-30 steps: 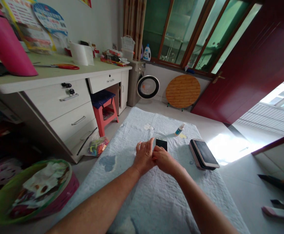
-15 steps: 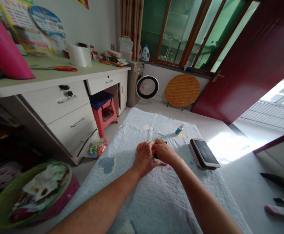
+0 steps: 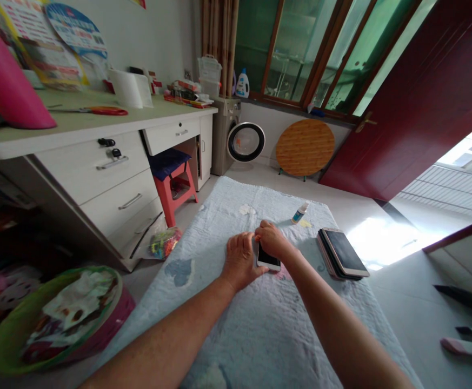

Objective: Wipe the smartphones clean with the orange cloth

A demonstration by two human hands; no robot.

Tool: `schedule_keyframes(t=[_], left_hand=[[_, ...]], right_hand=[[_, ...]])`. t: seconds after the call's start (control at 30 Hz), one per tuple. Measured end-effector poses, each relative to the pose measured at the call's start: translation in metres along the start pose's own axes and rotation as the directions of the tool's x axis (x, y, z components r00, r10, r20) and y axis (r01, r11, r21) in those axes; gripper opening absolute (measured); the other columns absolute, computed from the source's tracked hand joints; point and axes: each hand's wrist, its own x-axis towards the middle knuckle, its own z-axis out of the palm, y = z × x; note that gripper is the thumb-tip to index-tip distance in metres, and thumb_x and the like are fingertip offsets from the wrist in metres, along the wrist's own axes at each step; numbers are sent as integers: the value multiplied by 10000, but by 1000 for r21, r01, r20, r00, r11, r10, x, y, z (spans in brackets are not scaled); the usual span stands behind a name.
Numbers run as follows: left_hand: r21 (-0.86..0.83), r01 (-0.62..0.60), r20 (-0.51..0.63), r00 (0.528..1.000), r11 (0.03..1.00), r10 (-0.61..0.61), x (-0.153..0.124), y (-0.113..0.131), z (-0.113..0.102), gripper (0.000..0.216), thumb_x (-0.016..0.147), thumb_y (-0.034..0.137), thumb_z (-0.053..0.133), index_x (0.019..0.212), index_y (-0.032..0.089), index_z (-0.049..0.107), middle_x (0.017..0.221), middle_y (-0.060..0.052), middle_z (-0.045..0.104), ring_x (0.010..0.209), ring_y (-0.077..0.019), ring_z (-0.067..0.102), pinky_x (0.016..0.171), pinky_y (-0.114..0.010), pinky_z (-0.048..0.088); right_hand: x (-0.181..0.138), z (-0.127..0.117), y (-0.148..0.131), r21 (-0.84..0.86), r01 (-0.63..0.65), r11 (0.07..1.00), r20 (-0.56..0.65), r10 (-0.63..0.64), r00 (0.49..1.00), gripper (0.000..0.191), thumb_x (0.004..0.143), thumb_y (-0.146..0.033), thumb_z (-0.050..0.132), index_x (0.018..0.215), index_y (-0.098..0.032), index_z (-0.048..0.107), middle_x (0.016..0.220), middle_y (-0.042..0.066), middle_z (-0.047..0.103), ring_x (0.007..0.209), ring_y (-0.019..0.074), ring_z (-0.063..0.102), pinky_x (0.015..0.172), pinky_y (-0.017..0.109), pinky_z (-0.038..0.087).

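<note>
A small white-edged phone point(image 3: 268, 259) with a dark screen lies on the pale blue quilted cloth point(image 3: 260, 324) in the middle of the view. My left hand point(image 3: 239, 259) lies along the phone's left edge and steadies it with its thumb. My right hand point(image 3: 271, 240) sits over the phone's far end, fingers curled and pressed onto the screen; what they pinch, if anything, is hidden.
A stack of phones point(image 3: 342, 253) lies to the right on the cloth, a small bottle point(image 3: 299, 213) and a white scrap point(image 3: 245, 209) farther off. A desk with drawers point(image 3: 110, 167) and a red stool point(image 3: 173, 181) stand left, a green basin point(image 3: 53, 319) near left.
My right hand moved from the phone's near end up to its far end, so the near part of the screen shows now. My left hand stayed at the phone's left edge.
</note>
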Motion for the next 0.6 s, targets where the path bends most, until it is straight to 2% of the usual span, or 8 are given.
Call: schedule_keyframes(t=[0.2, 0.37, 0.47, 0.6], left_hand=[[0, 20, 32, 999, 1000, -20, 0, 0, 0, 908, 572, 366, 788, 1296, 187, 270, 1249, -136, 456, 1155, -335, 450, 1033, -523, 291], [2, 23, 50, 999, 1000, -23, 0, -1, 1, 815, 607, 230, 686, 1305, 209, 266, 1248, -122, 458, 1181, -320, 445, 1051, -523, 269], [-1, 18, 36, 999, 1000, -18, -1, -1, 3, 821, 609, 256, 710, 1304, 191, 279, 1246, -132, 455, 1178, -322, 443, 1046, -518, 282], [12, -3, 4, 1000, 1000, 3, -1, -1, 3, 872, 576, 403, 803, 1265, 189, 313, 1232, -131, 448, 1139, -335, 455, 1003, -522, 325]], right_hand=[[-28, 1, -17, 7, 218, 976, 62, -218, 974, 151, 845, -143, 565, 737, -146, 671, 742, 50, 557, 870, 185, 474, 771, 282, 366], [-45, -3, -27, 119, 261, 958, 99, -273, 957, 154, 811, -99, 583, 703, -158, 676, 768, 42, 566, 841, 167, 479, 739, 264, 373], [-45, -5, -24, 151, 255, 955, 91, -271, 958, 144, 808, -98, 580, 720, -152, 680, 780, 45, 569, 809, 155, 475, 723, 254, 377], [-30, -5, -12, 90, 224, 970, 24, -227, 974, 140, 842, -164, 578, 765, -152, 694, 783, 54, 567, 858, 175, 467, 772, 274, 373]])
